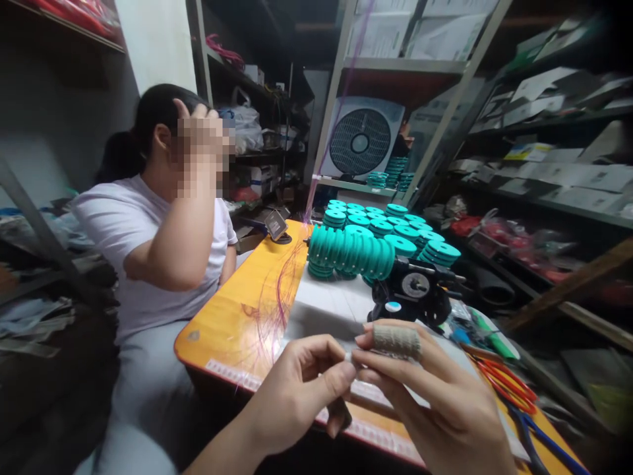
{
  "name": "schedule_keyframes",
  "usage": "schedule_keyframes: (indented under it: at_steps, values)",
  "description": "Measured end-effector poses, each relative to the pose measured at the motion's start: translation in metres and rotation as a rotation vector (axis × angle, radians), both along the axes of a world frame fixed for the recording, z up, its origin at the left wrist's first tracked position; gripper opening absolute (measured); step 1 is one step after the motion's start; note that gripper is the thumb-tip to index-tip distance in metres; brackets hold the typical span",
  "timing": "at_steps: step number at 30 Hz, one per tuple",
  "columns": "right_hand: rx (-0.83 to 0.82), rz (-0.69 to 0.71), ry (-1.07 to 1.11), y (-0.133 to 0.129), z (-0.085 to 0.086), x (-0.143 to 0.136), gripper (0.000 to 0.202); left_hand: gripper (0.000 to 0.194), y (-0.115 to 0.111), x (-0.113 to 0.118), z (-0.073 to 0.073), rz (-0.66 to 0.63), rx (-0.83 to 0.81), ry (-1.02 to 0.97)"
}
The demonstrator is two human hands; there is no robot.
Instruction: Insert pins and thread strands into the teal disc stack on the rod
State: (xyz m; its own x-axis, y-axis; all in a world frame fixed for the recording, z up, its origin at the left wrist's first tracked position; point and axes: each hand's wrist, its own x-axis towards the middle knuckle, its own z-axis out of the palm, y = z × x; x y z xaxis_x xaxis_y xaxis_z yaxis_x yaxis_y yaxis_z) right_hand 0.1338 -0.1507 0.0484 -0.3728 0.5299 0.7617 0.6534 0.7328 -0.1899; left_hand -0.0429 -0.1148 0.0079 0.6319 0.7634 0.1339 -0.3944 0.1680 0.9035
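My left hand (301, 382) and my right hand (435, 389) meet over the table's near edge. Between their fingertips is a small whitish piece (349, 357), pinched by the left thumb and forefinger; its shape is too small to tell. A tan cloth wrap (397, 341) covers one finger of my right hand, whose fingers are bent toward the piece. Beyond my hands, a row of teal spools (351, 252) sits on a black winding device (413, 290). Thin purple threads (281, 297) lie loose on the orange table (222, 316).
A person (163, 224) sits at the left, one hand raised to the head. Stacked teal discs (440, 251) stand behind the device. Orange-handled tools (509, 382) and blue-handled pliers (548, 445) lie at the right. A box fan (360, 141) stands on the back shelf.
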Motion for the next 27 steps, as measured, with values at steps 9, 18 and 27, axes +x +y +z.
schedule_keyframes:
  at_steps: [9, 18, 27]
  values:
    - [0.077, 0.064, -0.001, 0.037, 0.01, -0.021, 0.024, 0.026, 0.03, -0.005, 0.001, 0.058, 0.009, -0.102]
    - [-0.061, -0.188, -0.195, 0.105, 0.04, -0.024, 0.05, 0.024, 0.093, -0.003, 0.012, 0.557, 0.076, -0.12]
    - [-0.039, -0.256, -0.313, 0.142, 0.029, -0.028, 0.057, 0.025, 0.123, 0.011, 0.004, 0.585, 0.026, -0.152]
